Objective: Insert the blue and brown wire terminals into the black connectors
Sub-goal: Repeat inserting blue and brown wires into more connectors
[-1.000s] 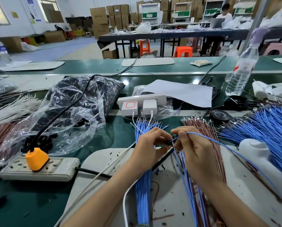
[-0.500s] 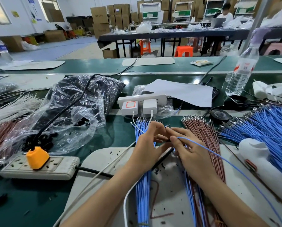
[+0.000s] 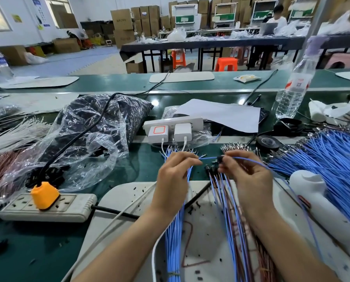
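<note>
Your left hand [image 3: 173, 177] pinches the blue wire [image 3: 208, 158] between thumb and forefinger, the other fingers curled loosely beneath. Your right hand [image 3: 246, 174] grips the black connector [image 3: 220, 159] at its fingertips. The two hands are raised side by side over the far edge of the white mat [image 3: 127, 202], near each other but not touching. The blue wire runs level and taut across the short gap between them and meets the connector's left face. The terminal itself is too small to make out, so seating cannot be confirmed. The connector is a small dark block, largely covered by your fingers. A trailing blue strand [image 3: 257, 162] leaves the right hand and curves off to the right and downward. Under your left wrist lies the blue wire bundle [image 3: 175, 241], straight and tied near the bottom. Under the right wrist lies the mixed blue and brown bundle [image 3: 234, 224], with several black connectors at its far end. Loose brown wire terminals [image 3: 235, 147] lie just beyond your right fingertips. A large blue wire heap [image 3: 332, 159] fans out at the right.
</note>
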Available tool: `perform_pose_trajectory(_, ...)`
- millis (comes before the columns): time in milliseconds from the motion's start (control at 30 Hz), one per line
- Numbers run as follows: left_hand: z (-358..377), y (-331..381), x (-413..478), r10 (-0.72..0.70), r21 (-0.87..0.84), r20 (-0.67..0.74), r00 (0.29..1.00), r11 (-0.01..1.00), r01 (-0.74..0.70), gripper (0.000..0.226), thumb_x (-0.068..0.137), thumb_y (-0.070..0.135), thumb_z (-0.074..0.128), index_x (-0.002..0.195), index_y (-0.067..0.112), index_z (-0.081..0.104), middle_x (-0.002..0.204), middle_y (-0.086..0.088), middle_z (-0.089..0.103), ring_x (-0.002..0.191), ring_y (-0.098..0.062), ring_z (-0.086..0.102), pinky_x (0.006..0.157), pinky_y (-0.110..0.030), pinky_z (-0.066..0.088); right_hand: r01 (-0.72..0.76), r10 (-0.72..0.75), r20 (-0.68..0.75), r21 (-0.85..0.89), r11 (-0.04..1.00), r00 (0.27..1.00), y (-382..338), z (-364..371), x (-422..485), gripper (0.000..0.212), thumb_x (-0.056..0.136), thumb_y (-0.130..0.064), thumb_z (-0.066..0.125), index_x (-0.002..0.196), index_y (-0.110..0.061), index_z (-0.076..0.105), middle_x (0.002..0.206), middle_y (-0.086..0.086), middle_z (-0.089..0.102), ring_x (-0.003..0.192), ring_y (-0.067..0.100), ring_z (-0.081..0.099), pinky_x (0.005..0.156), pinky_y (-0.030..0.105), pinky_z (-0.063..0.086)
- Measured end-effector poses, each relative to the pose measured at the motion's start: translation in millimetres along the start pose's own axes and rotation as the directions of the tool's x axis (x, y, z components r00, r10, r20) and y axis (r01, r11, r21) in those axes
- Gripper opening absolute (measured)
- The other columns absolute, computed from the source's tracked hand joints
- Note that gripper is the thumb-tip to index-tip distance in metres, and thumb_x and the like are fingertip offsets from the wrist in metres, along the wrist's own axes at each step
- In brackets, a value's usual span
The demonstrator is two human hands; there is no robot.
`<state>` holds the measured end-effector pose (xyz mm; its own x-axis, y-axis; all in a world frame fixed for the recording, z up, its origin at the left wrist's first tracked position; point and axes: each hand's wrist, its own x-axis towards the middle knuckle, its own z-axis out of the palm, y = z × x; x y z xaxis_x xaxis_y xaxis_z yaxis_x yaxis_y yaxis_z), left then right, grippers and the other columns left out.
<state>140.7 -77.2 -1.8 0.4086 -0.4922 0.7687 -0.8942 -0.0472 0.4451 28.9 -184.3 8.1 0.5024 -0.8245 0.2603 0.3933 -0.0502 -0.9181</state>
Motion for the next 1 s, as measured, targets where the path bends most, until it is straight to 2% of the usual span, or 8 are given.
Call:
perform_pose_trajectory(167,-14,-21,8,-0.249,0.183,-0.293,0.923,0.933,0.309,0.027,0.084,-0.01,0.058,0.098,0.009,0.072,0.101,-0.003,0.069,0.101,-0.023,0.057,0.104,-0.032,0.036,-0.093,0.184,-0.228,0.36,0.928,0.956,-10,-12,12,0.012,0.088,0.001,0.06,0.083,-0.009,0.059,0.062,-0.001,0.067,0.054,0.012,0.066,0.054,0.018,0.054)
perform_pose_trajectory(267,-22,-37,13,-0.419,0.2,-0.406,0.812,0.826,0.526,0.023,0.089,0.008,0.055,0.107,0.017,0.067,0.117,0.006,0.06,0.118,-0.012,0.041,0.109,-0.034,0.012,-0.059,0.236,-0.389,0.416,0.908,0.891,-12,-19,17,0.014,0.089,0.0,0.061,0.087,-0.013,0.054,0.071,0.005,0.065,0.054,0.011,0.066,0.054,0.017,0.053)
perform_pose_trajectory(400,-27,-48,12,-0.638,0.14,-0.395,0.661,0.669,0.73,0.025,0.091,0.017,0.052,0.116,0.014,0.055,0.135,0.001,0.044,0.135,-0.023,0.025,0.116,-0.051,0.0,-0.01,0.197,-0.525,0.337,0.942,0.828,-10,-28,20,0.017,0.089,-0.002,0.063,0.091,-0.015,0.052,0.081,0.007,0.061,0.055,0.009,0.065,0.057,0.017,0.053)
perform_pose_trajectory(467,-25,-39,13,-0.583,0.167,-0.378,0.719,0.722,0.672,0.024,0.088,0.014,0.055,0.111,0.01,0.052,0.143,-0.004,0.037,0.141,-0.029,0.017,0.117,-0.052,-0.004,0.006,0.07,-0.491,0.15,0.989,0.869,-9,-24,16,0.013,0.09,-0.004,0.062,0.088,-0.016,0.057,0.077,0.003,0.063,0.056,0.007,0.065,0.059,0.017,0.054)
perform_pose_trajectory(533,-23,-22,15,-0.332,0.265,-0.318,0.888,0.868,0.42,0.023,0.084,0.013,0.057,0.106,0.008,0.053,0.145,-0.008,0.037,0.141,-0.031,0.02,0.118,-0.051,0.004,0.074,-0.12,-0.365,-0.137,0.988,0.923,-11,-18,8,0.014,0.089,-0.009,0.064,0.086,-0.022,0.062,0.071,-0.002,0.067,0.06,0.006,0.065,0.062,0.016,0.054)
perform_pose_trajectory(633,-13,12,8,-0.042,0.067,-0.066,0.997,0.997,0.046,0.037,0.087,0.019,0.057,0.122,0.009,0.049,0.121,0.004,0.052,0.108,-0.003,0.046,0.105,-0.023,0.035,0.311,-0.363,-0.071,-0.385,0.869,0.929,-15,-7,-9,0.013,0.087,-0.012,0.068,0.088,-0.025,0.065,0.076,-0.005,0.068,0.068,0.009,0.065,0.066,0.017,0.051)
perform_pose_trajectory(767,1,33,-10,-0.04,-0.144,0.102,0.994,0.988,0.054,0.021,0.089,0.004,0.061,0.109,0.007,0.062,0.094,0.002,0.062,0.081,0.008,0.05,0.077,-0.006,0.042,0.602,-0.562,0.257,-0.524,0.603,0.786,-14,8,-27,0.01,0.082,-0.01,0.068,0.089,-0.003,0.068,0.087,0.002,0.065,0.079,0.008,0.06,0.073,0.02,0.051)
perform_pose_trajectory(1000,2,27,-11,-0.121,-0.28,0.099,0.988,0.949,0.144,0.013,0.086,-0.003,0.061,0.095,0.005,0.067,0.086,-0.003,0.066,0.078,-0.01,0.064,0.073,-0.017,0.05,0.585,-0.501,0.306,-0.501,0.638,0.809,-12,11,-27,0.019,0.077,-0.016,0.072,0.092,-0.004,0.069,0.088,-0.001,0.065,0.078,0.011,0.064,0.071,0.03,0.054)
